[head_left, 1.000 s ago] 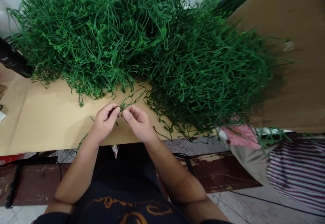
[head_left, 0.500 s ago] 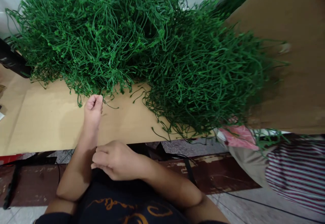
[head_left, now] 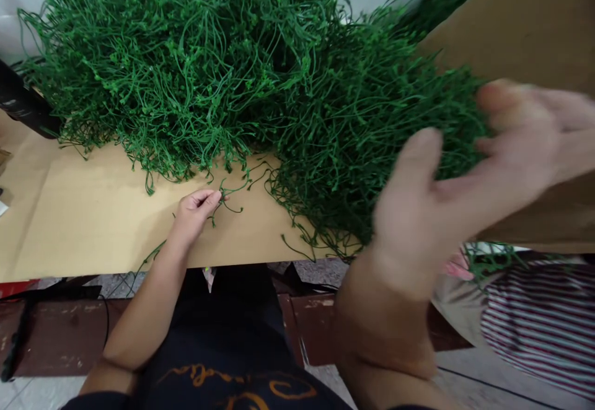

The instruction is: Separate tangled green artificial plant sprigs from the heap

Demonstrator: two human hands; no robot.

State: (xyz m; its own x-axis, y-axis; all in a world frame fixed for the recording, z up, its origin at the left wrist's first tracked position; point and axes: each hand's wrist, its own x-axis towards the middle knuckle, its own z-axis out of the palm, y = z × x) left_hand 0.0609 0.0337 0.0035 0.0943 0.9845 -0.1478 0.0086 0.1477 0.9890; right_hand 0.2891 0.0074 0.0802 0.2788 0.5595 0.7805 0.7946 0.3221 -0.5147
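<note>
My left hand [head_left: 198, 205] is closed in a pinch on a thin green artificial plant sprig [head_left: 235, 190] above the cardboard, in front of the big pile of green sprigs [head_left: 186, 75]. Several strands stick out past its fingertips. Large and blurred at the right, my right hand [head_left: 441, 205] is raised in front of the right part of the pile. Its thumb stands apart from the fingers, and I see nothing held in it. Motion smears the fingertips. Another green strand [head_left: 151, 255] shows beside my left forearm.
A brown cardboard sheet [head_left: 93, 212] covers the work surface. An upright cardboard panel [head_left: 525, 26] stands at the right. A black cylindrical object [head_left: 25, 106] lies at the far left. Striped cloth [head_left: 543, 329] shows at the lower right, and a black cable [head_left: 502, 388] crosses the floor.
My left hand has moved right, and a sprig now shows in its fingers. My right hand has swung from near my chest up to the right and opened.
</note>
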